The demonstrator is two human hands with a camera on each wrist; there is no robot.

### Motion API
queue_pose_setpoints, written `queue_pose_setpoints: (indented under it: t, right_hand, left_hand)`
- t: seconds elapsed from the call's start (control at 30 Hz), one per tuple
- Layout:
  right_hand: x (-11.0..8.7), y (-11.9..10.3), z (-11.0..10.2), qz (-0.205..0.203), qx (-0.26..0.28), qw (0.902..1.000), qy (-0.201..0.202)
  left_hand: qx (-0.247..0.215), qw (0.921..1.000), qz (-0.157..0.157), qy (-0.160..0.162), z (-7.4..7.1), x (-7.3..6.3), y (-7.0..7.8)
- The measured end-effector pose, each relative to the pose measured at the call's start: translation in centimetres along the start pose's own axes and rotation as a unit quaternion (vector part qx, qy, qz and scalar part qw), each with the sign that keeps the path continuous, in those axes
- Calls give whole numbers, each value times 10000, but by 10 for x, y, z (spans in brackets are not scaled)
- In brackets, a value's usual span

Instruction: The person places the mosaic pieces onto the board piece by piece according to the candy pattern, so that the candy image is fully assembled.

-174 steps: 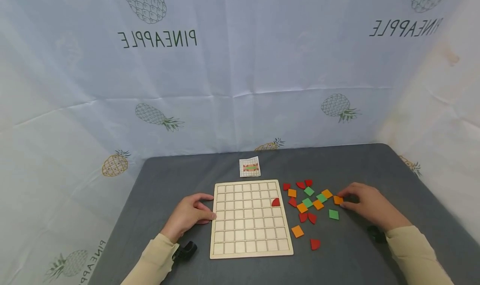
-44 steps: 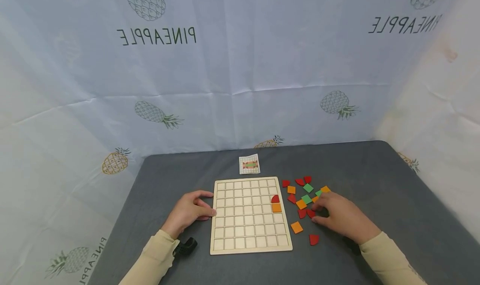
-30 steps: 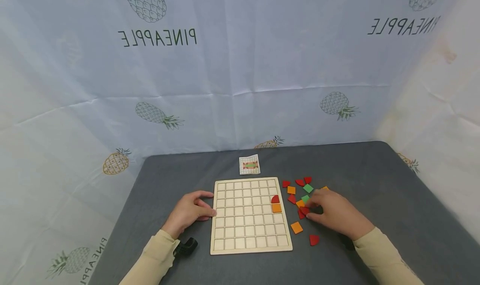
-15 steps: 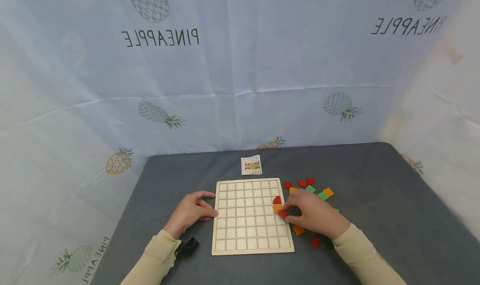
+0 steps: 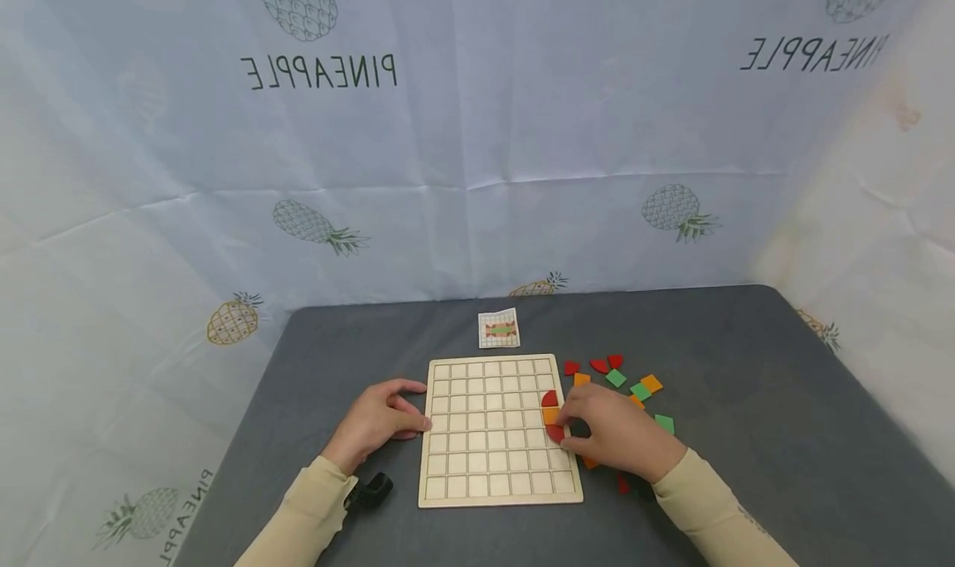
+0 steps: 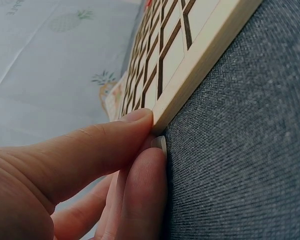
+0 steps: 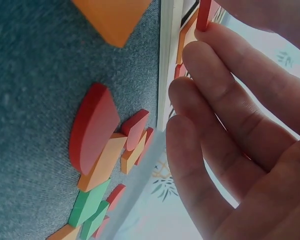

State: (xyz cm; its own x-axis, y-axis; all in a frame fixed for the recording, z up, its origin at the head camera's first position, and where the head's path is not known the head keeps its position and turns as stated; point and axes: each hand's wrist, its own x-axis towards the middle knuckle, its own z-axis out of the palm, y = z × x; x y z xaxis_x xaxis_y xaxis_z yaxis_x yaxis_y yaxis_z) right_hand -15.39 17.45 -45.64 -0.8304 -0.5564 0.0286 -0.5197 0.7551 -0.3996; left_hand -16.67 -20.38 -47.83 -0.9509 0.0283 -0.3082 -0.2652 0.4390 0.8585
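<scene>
Grip of the right hand is pinching one red quarter-circle tile at the rightmost column of the wooden grid board, the tile's curve facing left and nearward; one orange square and a second red tile are lying in line beyond it; the left hand is holding the board's left edge; three green tiles are showing on the table.

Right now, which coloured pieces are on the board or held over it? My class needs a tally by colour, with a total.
Red: 2, the set red piece on the board and the held red piece in the right grip
Orange: 1, the orange square
Total: 3
</scene>
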Motion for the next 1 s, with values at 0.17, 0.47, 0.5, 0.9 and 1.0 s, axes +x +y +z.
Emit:
queue_pose_setpoints:
  t: [0.17, 0.47, 0.5, 0.9, 1.0]
  right_hand:
    - [-1, 1, 0, 39, -68, 9999, 62]
    - [0, 1, 0, -16, -133, 9999, 46]
    - [1, 1, 1, -20, -152, 9999, 53]
    - [2, 3, 4, -37, -197, 9998, 54]
    - [2, 3, 4, -25, -198, 9998, 59]
  left_hand:
    - [-64, 9999, 54, -82, 0, 1, 1]
    - [-56, 10000, -57, -36, -1, 0, 1]
    - [-45, 10000, -58, -28, -1, 0, 1]
    - [-12, 10000, -10, -12, 0, -1, 1]
    - [12, 10000, -27, -21, -1, -1, 2]
